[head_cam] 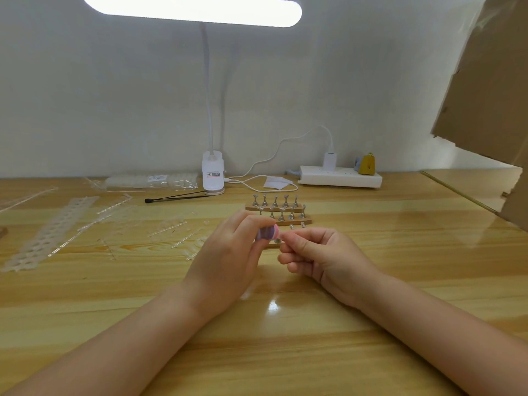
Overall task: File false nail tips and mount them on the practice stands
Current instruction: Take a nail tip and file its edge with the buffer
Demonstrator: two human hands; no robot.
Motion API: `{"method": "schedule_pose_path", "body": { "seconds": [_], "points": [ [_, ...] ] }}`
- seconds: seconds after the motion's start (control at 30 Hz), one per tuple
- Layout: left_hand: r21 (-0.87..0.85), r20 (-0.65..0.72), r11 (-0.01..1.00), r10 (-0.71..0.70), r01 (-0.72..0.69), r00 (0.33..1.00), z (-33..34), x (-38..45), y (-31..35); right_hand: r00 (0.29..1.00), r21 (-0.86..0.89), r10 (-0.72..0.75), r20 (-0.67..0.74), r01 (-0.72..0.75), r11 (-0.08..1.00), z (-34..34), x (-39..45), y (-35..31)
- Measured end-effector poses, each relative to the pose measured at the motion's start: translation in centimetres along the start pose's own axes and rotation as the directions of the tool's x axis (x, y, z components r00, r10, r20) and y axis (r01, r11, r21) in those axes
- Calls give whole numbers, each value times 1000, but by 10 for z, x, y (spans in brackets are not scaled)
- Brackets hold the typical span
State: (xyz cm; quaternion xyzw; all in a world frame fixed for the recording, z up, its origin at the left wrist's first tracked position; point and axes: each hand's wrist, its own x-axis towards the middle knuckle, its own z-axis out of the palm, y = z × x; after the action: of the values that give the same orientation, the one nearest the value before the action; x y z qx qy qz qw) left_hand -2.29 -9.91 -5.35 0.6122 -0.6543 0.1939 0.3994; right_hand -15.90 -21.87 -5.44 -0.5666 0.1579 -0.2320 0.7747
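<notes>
Head view is showing both hands meeting just above the bench (285, 352), directly in front of the stands (278, 214). The left hand (228, 261) is gripping a small file block (267, 232) with pink and purple bands, its fingers curled round the block so that one end is facing the other hand. The right hand (320, 252) is pinching something small between thumb and forefinger right at that end of the block; this is judged to be a nail tip, but it is too small and clear to make out. Holding both items raised and close together is giving the person control of the filing angle and is keeping the work under the lamp (213, 172).

The stands are sitting in wooden strips, each carrying a row of small metal holders, all appearing bare, so mounting is judged not yet begun. Placing them just beyond the hands is keeping the reach to them short. Clear plastic strips (54, 230), likely the supply of nail tips, are lying to the left on the bench, near the left hand. A white power strip (340, 175) is resting against the wall.
</notes>
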Motion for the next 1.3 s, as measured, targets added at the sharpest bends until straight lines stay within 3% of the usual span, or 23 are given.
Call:
{"method": "schedule_pose_path", "body": {
  "seconds": [0.17,0.33,0.5,0.6,0.67,0.77,0.83,0.9,1.0,1.17,1.3],
  "points": [
    [-16,-49,1000,13,-14,999,1,0,2,1000,31,16,-26,-15,999,-1,1,-3],
    [1,-55,985,171,-172,984,2,1,9,997,25,34,69,-36,999,0,0,-3],
    [74,-61,993,97,-92,993,-3,1,-1,995,-1,52,88,-52,999,3,0,-5],
    [25,-109,978,206,-205,972,0,4,7,996,-4,44,81,-44,999,2,0,-4],
    [58,-56,961,275,-271,960,4,3,12,996,-13,41,84,-40,999,1,1,-3],
    [161,-3,970,183,-180,983,2,2,5,995,-4,47,86,-47,999,0,0,-5],
    [179,-39,969,178,-169,983,-3,3,2,995,-9,49,89,-49,999,1,0,-5],
    [183,-76,943,296,-279,952,-2,4,5,994,-21,45,97,-43,999,1,0,-5],
    [234,-27,865,461,-443,887,6,2,11,987,-76,60,149,-49,996,0,0,-6],
    [310,-84,897,355,-315,931,-3,5,-7,980,-49,118,158,-111,993,-1,1,-9],
    [242,-43,831,525,-501,850,5,3,12,972,-109,96,216,-74,991,-2,0,-8]
  ]
}}
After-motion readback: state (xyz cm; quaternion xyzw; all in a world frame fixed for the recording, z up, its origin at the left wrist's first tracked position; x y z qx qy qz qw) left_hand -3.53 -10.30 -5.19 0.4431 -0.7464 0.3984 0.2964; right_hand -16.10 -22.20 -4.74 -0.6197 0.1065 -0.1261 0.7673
